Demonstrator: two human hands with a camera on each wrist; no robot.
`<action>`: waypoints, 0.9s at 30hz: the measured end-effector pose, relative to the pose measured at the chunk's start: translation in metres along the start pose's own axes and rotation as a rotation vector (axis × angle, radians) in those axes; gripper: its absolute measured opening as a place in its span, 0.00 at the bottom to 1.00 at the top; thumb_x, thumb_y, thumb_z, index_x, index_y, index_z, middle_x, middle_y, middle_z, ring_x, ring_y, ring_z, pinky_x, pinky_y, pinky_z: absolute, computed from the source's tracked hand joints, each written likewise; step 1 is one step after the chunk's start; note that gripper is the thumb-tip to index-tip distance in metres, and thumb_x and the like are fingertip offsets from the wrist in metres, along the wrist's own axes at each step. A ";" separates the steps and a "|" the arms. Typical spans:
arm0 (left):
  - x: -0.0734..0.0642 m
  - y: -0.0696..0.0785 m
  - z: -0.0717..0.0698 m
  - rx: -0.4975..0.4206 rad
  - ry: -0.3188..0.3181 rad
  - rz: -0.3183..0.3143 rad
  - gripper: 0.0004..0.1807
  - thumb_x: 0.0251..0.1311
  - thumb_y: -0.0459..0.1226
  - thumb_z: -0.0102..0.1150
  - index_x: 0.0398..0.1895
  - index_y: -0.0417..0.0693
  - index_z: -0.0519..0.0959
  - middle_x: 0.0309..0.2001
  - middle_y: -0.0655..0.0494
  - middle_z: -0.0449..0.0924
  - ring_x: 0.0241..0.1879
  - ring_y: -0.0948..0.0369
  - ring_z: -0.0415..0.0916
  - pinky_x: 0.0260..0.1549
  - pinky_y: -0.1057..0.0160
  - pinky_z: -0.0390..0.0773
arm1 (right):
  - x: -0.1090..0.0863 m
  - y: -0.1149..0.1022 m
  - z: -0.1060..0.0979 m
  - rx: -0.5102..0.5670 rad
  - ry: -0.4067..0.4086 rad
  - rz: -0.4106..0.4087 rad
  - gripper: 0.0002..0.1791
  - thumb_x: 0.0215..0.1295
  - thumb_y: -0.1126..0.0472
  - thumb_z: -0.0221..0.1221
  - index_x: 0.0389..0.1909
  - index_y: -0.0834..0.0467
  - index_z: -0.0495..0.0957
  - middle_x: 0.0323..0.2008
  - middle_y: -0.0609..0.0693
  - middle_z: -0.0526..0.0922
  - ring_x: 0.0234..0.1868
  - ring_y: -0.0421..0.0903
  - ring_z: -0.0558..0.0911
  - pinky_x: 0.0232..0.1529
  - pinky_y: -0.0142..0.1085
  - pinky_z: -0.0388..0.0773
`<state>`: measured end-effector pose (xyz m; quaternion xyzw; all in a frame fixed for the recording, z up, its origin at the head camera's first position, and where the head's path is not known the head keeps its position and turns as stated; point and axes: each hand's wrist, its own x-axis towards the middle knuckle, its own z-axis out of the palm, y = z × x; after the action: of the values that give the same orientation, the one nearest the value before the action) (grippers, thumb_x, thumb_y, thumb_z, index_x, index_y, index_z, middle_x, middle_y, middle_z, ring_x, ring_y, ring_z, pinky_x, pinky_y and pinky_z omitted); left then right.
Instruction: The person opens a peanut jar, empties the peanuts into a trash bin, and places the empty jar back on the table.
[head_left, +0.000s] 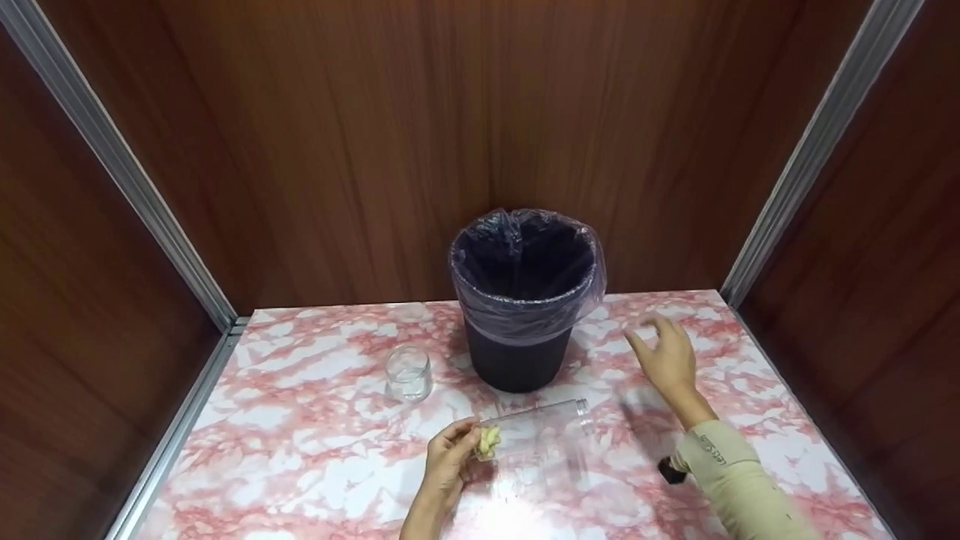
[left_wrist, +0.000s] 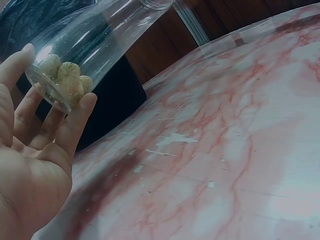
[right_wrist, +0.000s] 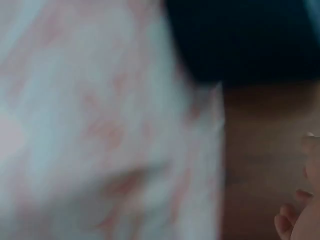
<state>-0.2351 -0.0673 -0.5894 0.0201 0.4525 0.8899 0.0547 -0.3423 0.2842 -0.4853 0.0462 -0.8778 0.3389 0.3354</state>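
Observation:
My left hand (head_left: 448,461) grips the base end of a clear bottle (head_left: 536,424) between thumb and fingers. The bottle lies almost level above the table, its neck pointing right and slightly up. Several peanuts in their shells (left_wrist: 70,77) sit inside at the base, seen closely in the left wrist view. To the right of the bin, my right hand (head_left: 670,360) is raised over the table, fingers bent and thumb apart, with nothing visible held. Only some of its fingers (right_wrist: 286,220) show at the edge of the blurred right wrist view.
A black bin (head_left: 517,360) with a translucent purple liner (head_left: 525,319) stands behind the bottle. Left of it is a clear glass (head_left: 409,375). Wooden panels (head_left: 337,150) enclose the red-and-white marbled table (head_left: 300,420) at the back and sides.

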 end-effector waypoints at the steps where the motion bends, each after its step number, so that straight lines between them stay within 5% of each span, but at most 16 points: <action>1: -0.001 0.000 -0.001 0.005 0.008 -0.006 0.15 0.62 0.31 0.61 0.51 0.33 0.77 0.38 0.51 0.82 0.27 0.62 0.80 0.22 0.69 0.79 | 0.005 -0.014 0.001 0.041 0.059 -0.074 0.15 0.58 0.59 0.69 0.41 0.63 0.80 0.45 0.59 0.80 0.43 0.57 0.78 0.41 0.49 0.76; 4: -0.005 -0.001 -0.003 -0.004 0.034 -0.018 0.14 0.63 0.32 0.61 0.50 0.35 0.78 0.38 0.53 0.83 0.22 0.65 0.76 0.16 0.71 0.72 | 0.020 -0.053 0.003 0.124 0.193 -0.295 0.18 0.50 0.66 0.73 0.43 0.63 0.82 0.48 0.55 0.81 0.41 0.52 0.80 0.34 0.41 0.78; 7: -0.008 0.000 -0.006 -0.037 0.038 -0.018 0.15 0.64 0.32 0.60 0.51 0.34 0.77 0.41 0.50 0.83 0.27 0.64 0.79 0.23 0.68 0.80 | 0.029 -0.077 0.007 0.126 0.234 -0.426 0.23 0.46 0.68 0.75 0.46 0.61 0.83 0.51 0.54 0.81 0.42 0.50 0.81 0.36 0.38 0.78; 11: -0.012 0.003 -0.007 -0.074 0.034 -0.027 0.16 0.64 0.32 0.60 0.52 0.34 0.75 0.46 0.46 0.82 0.36 0.59 0.82 0.37 0.58 0.84 | 0.035 -0.088 0.017 0.113 0.198 -0.505 0.20 0.49 0.69 0.73 0.46 0.59 0.84 0.49 0.55 0.82 0.46 0.54 0.81 0.45 0.44 0.77; 16: -0.013 0.017 -0.002 -0.097 0.024 -0.020 0.13 0.64 0.33 0.60 0.50 0.38 0.77 0.46 0.47 0.81 0.35 0.59 0.81 0.36 0.59 0.84 | 0.039 -0.089 0.021 0.127 0.190 -0.538 0.16 0.50 0.73 0.71 0.41 0.60 0.86 0.44 0.55 0.84 0.45 0.54 0.81 0.47 0.42 0.76; 21: -0.017 0.055 0.014 -0.073 0.015 0.097 0.09 0.64 0.30 0.58 0.47 0.38 0.77 0.39 0.50 0.80 0.33 0.61 0.79 0.33 0.63 0.84 | 0.039 -0.088 0.024 0.112 0.202 -0.556 0.15 0.51 0.72 0.71 0.41 0.60 0.86 0.43 0.55 0.84 0.44 0.53 0.81 0.47 0.42 0.77; 27: -0.015 0.124 0.040 -0.001 0.111 0.228 0.08 0.62 0.28 0.59 0.44 0.39 0.78 0.38 0.49 0.77 0.32 0.59 0.78 0.33 0.62 0.83 | 0.038 -0.089 0.026 0.159 0.239 -0.535 0.15 0.50 0.74 0.70 0.40 0.60 0.86 0.43 0.54 0.85 0.43 0.55 0.82 0.45 0.46 0.78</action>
<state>-0.2263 -0.1100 -0.4654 0.0221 0.4490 0.8904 -0.0716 -0.3589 0.2048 -0.4257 0.2619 -0.7595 0.3090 0.5091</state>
